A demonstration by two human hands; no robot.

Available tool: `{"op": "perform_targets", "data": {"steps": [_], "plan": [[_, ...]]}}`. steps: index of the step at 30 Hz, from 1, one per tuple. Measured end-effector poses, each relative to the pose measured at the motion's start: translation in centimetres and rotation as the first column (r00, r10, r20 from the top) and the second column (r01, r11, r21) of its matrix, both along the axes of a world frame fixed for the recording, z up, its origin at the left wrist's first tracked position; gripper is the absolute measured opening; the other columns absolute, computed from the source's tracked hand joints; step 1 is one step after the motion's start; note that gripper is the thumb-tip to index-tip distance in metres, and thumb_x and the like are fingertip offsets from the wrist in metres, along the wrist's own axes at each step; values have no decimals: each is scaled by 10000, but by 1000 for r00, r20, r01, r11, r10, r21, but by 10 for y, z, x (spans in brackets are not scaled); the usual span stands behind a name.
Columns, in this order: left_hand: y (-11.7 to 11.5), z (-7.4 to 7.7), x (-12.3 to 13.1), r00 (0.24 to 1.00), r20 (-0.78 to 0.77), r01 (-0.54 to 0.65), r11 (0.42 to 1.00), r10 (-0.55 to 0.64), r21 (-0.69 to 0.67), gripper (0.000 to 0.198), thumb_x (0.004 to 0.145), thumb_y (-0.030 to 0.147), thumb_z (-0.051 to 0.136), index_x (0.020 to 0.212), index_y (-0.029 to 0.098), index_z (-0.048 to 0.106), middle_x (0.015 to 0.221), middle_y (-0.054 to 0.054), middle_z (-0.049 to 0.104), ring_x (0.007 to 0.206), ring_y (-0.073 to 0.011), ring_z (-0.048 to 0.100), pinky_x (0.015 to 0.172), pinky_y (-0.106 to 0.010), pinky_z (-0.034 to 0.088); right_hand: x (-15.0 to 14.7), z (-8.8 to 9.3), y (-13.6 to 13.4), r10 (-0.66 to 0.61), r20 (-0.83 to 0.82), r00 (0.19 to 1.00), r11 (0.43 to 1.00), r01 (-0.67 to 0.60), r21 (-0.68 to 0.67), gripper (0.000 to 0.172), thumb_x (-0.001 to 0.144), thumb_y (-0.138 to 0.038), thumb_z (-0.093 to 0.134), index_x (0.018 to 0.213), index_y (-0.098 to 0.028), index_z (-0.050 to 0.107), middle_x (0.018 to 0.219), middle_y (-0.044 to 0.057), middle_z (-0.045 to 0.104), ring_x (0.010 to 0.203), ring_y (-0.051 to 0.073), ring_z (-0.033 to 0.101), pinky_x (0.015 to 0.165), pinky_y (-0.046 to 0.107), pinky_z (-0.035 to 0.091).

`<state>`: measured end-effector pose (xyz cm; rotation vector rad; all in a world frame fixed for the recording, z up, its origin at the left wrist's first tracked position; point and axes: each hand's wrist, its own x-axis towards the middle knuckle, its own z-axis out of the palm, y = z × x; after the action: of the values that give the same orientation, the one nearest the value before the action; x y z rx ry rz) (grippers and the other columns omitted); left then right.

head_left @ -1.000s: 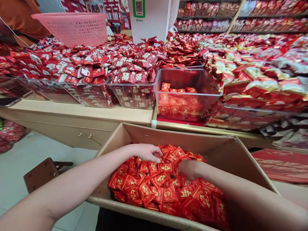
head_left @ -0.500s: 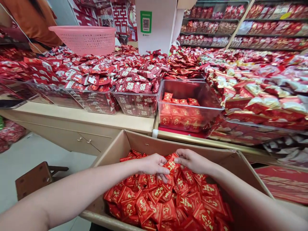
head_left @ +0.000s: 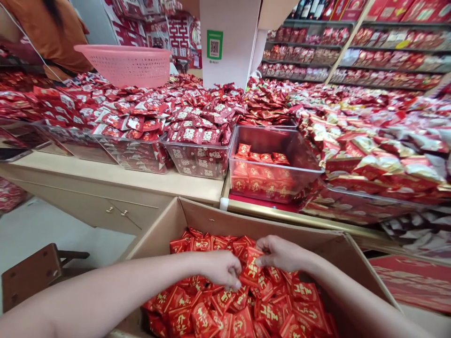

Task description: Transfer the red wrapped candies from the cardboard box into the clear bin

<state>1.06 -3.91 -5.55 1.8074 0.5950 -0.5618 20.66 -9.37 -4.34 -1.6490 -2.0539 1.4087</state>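
A large cardboard box (head_left: 218, 213) in front of me is filled with small red wrapped packets (head_left: 243, 324) printed in gold. My right hand (head_left: 280, 253) reaches in from the right and pinches one red packet (head_left: 252, 268) by its right edge, holding it tilted up above the pile. Just left of that packet is my left hand (head_left: 221, 268). Its fingers are bent and apart over the packets, with nothing visible between them. The wrist and forearm hide part of the pile.
Beyond the box, a clear plastic bin (head_left: 275, 183) on the counter holds neat rows of similar red packets. Heaped bins of maroon packets (head_left: 197, 136) flank it. A pink basket (head_left: 130, 63) rests on the heap. A brown stool (head_left: 31, 277) stands left; a person in orange (head_left: 52, 37) is behind.
My left hand has come away from the packet, moving left and down. The right hand keeps its hold. The whole view has shifted, with the scene lower in the picture.
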Motion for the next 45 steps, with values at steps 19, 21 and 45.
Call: {"op": "perform_targets", "data": {"steps": [19, 21, 45], "plan": [[-21, -18, -16, 951, -244, 270, 889, -187, 371, 732, 483, 464, 619, 1142, 200, 437, 1030, -137, 547, 879, -319, 536, 670, -387, 438, -13, -27, -6, 289, 645, 707, 957, -229, -178, 352, 537, -89, 552, 881, -77, 625, 913, 184, 637, 855, 297, 588, 666, 332, 465], [-19, -20, -14, 955, -250, 239, 911, -158, 337, 764, 453, 447, 636, 1148, 197, 440, 999, -117, 566, 831, -292, 552, 650, -360, 442, -15, -24, -5, 316, 637, 703, 948, -256, -188, 330, 540, -94, 543, 856, -85, 635, 892, 173, 644, 839, 288, 594, 647, 318, 461], [5, -24, -8, 971, -171, 221, 907, -168, 358, 342, 526, 287, 655, 860, 217, 624, 839, -36, 619, 739, -195, 538, 636, -278, 403, 12, -28, -4, 70, 641, 765, 995, -99, 9, 253, 694, -95, 401, 885, -154, 555, 890, 139, 626, 826, 251, 582, 612, 298, 376]]}}
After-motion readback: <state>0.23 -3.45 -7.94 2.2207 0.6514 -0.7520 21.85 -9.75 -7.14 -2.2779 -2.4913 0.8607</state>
